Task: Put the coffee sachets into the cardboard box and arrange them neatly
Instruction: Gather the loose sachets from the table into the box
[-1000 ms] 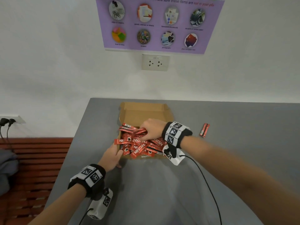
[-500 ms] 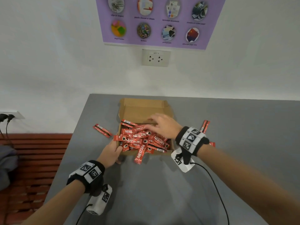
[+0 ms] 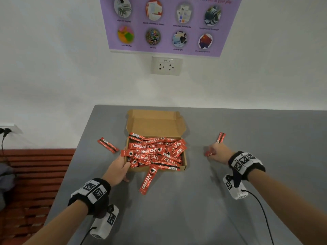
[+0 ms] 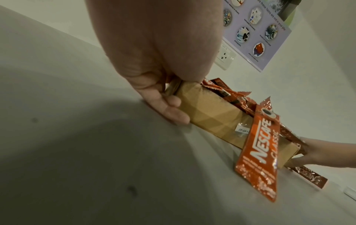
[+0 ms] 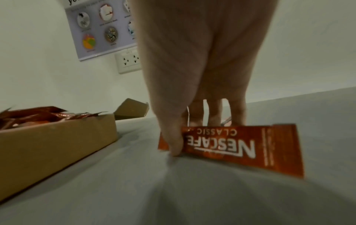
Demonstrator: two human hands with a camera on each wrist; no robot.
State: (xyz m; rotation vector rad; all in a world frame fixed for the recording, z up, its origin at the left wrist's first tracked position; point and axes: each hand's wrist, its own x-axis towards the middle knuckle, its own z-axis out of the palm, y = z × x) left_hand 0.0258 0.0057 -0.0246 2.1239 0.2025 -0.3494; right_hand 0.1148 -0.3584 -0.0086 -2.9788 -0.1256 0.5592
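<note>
Red sachet [image 5: 231, 150] now pinched by right hand [image 3: 218, 152], off the box [image 3: 184, 161]

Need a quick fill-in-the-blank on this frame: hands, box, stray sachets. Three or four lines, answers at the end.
1. The left hand grips the near-left corner of the ____ box.
2. The right hand pinches a sachet lying on the ____, right of the box.
3. One sachet hangs over the box's ____ wall onto the table.
4. A stray sachet lies on the table to the ____ of the box.

Answers: cardboard; table; near; left
</note>
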